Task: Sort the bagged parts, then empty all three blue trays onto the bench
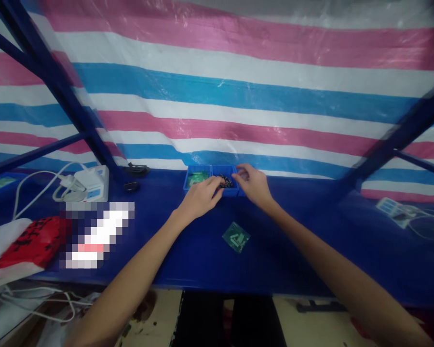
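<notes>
Small blue bins stand side by side at the back of the blue table. Green packets fill the left one, and small dark parts lie in the middle bin. My left hand reaches to the front of the middle bin, its fingers curled and closed by the dark parts. At that bin's right side is my right hand, thumb and fingers bent in a pinch. Whatever either hand holds is too small to make out. Between my forearms, a clear packet with pale pieces inside lies flat on the table.
On the left are a white power strip with cables, a dark mouse-like object and a red and white bag. Another power strip lies right. Blue frame posts and a striped sheet bound the back.
</notes>
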A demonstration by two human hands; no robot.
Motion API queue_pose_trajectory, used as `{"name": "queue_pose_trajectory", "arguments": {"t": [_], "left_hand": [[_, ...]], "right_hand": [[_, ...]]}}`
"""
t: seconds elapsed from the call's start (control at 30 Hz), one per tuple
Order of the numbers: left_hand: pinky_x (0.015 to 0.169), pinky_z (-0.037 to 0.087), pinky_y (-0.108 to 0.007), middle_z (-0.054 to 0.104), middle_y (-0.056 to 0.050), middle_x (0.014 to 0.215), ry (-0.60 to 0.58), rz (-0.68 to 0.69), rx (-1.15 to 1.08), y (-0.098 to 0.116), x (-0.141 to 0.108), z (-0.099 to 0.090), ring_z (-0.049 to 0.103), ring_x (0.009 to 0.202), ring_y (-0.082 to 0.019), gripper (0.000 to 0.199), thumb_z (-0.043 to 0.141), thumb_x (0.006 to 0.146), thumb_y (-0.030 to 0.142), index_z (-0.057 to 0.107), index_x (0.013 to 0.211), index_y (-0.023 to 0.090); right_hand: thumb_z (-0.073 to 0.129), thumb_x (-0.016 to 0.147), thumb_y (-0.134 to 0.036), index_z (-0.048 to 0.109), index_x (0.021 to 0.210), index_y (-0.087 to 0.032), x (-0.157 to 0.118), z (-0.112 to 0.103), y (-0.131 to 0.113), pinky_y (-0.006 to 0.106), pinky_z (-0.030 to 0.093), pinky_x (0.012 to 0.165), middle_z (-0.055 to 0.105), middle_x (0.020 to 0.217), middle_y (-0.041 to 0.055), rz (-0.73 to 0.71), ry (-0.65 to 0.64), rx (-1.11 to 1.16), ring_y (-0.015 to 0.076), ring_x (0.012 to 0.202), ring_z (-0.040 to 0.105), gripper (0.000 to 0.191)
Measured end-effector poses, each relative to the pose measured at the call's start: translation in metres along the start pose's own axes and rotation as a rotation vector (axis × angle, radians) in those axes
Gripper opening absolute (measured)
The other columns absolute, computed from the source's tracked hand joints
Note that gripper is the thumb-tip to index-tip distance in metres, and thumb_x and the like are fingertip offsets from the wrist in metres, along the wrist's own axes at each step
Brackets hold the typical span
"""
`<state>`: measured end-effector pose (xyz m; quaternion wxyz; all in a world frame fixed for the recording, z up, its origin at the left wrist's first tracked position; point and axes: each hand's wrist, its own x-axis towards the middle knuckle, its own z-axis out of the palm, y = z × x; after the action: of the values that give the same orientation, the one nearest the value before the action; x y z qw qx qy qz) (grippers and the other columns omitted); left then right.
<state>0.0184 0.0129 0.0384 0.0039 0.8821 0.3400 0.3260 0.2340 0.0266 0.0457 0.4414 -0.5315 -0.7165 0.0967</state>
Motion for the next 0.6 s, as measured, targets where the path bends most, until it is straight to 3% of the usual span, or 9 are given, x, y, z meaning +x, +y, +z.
{"name": "queue_pose_trajectory", "arguments": {"t": [0.07, 0.13, 0.23, 0.3, 0.33, 0.4, 0.47, 0.6], "left_hand": [[0.075, 0.05, -0.03, 0.066, -0.007, 0.109, -0.003, 0.015, 0.041, -0.001, 0.0, -0.002, 0.065, 0.084, -0.017, 0.019, 0.046, 0.102, 0.024, 0.057, 0.116, 0.018], [0.074, 0.049, -0.029, 0.067, -0.007, 0.106, -0.015, 0.036, 0.076, 0.0, 0.0, -0.004, 0.065, 0.084, -0.017, 0.019, 0.044, 0.103, 0.025, 0.058, 0.114, 0.018], [0.071, 0.048, -0.028, 0.067, -0.006, 0.098, -0.073, 0.076, 0.121, 0.001, -0.001, -0.003, 0.065, 0.081, -0.017, 0.02, 0.043, 0.103, 0.026, 0.061, 0.107, 0.017], [0.067, 0.046, -0.027, 0.066, -0.004, 0.093, -0.129, 0.107, 0.129, 0.003, -0.001, 0.0, 0.064, 0.078, -0.016, 0.021, 0.043, 0.103, 0.027, 0.061, 0.104, 0.018], [0.065, 0.045, -0.027, 0.066, -0.004, 0.091, -0.154, 0.118, 0.129, 0.004, -0.002, 0.001, 0.064, 0.076, -0.016, 0.021, 0.043, 0.103, 0.027, 0.062, 0.103, 0.018], [0.062, 0.044, -0.026, 0.067, -0.003, 0.09, -0.192, 0.131, 0.129, 0.007, -0.002, 0.004, 0.063, 0.073, -0.015, 0.021, 0.044, 0.102, 0.028, 0.062, 0.103, 0.018], [0.06, 0.043, -0.026, 0.067, -0.003, 0.09, -0.221, 0.135, 0.134, 0.009, -0.003, 0.007, 0.064, 0.073, -0.015, 0.02, 0.045, 0.102, 0.028, 0.062, 0.103, 0.017], [0.061, 0.043, -0.027, 0.068, -0.004, 0.093, -0.259, 0.139, 0.133, 0.012, -0.003, 0.011, 0.066, 0.077, -0.017, 0.018, 0.048, 0.1, 0.028, 0.062, 0.103, 0.018]], "right_hand": [[0.061, 0.091, -0.036, 0.065, 0.11, -0.021, -0.006, -0.005, 0.002, 0.036, 0.05, 0.079, 0.072, 0.091, 0.0067, -0.027, 0.0, -0.02, 0.0217, 0.077, 0.065, 0.025], [0.059, 0.092, -0.037, 0.067, 0.102, -0.021, -0.019, -0.013, 0.004, 0.035, 0.05, 0.076, 0.071, 0.086, 0.0058, -0.017, -0.079, 0.034, 0.0217, 0.078, 0.065, 0.021], [0.059, 0.093, -0.044, 0.069, 0.095, -0.021, -0.04, -0.024, 0.009, 0.031, 0.049, 0.066, 0.068, 0.076, 0.0024, 0.039, -0.467, 0.183, 0.0185, 0.068, 0.063, 0.026], [0.064, 0.09, -0.049, 0.071, 0.099, -0.021, -0.049, -0.029, 0.01, 0.029, 0.048, 0.063, 0.068, 0.075, 0.0013, 0.045, -0.758, 0.204, 0.0174, 0.066, 0.062, 0.03], [0.068, 0.086, -0.05, 0.072, 0.102, -0.021, -0.052, -0.03, 0.009, 0.029, 0.047, 0.063, 0.068, 0.077, 0.0013, 0.035, -0.844, 0.192, 0.0174, 0.068, 0.062, 0.033], [0.078, 0.078, -0.052, 0.072, 0.106, -0.022, -0.054, -0.03, 0.007, 0.028, 0.047, 0.065, 0.067, 0.083, 0.002, -0.005, -0.895, 0.142, 0.018, 0.073, 0.061, 0.041], [0.084, 0.071, -0.05, 0.073, 0.106, -0.023, -0.056, -0.029, 0.004, 0.028, 0.046, 0.067, 0.065, 0.089, 0.0025, -0.048, -0.867, 0.092, 0.0181, 0.076, 0.06, 0.046], [0.086, 0.069, -0.042, 0.073, 0.097, -0.023, -0.058, -0.024, 0.001, 0.028, 0.044, 0.067, 0.062, 0.089, 0.002, -0.073, -0.831, 0.062, 0.0173, 0.076, 0.056, 0.036]]}}
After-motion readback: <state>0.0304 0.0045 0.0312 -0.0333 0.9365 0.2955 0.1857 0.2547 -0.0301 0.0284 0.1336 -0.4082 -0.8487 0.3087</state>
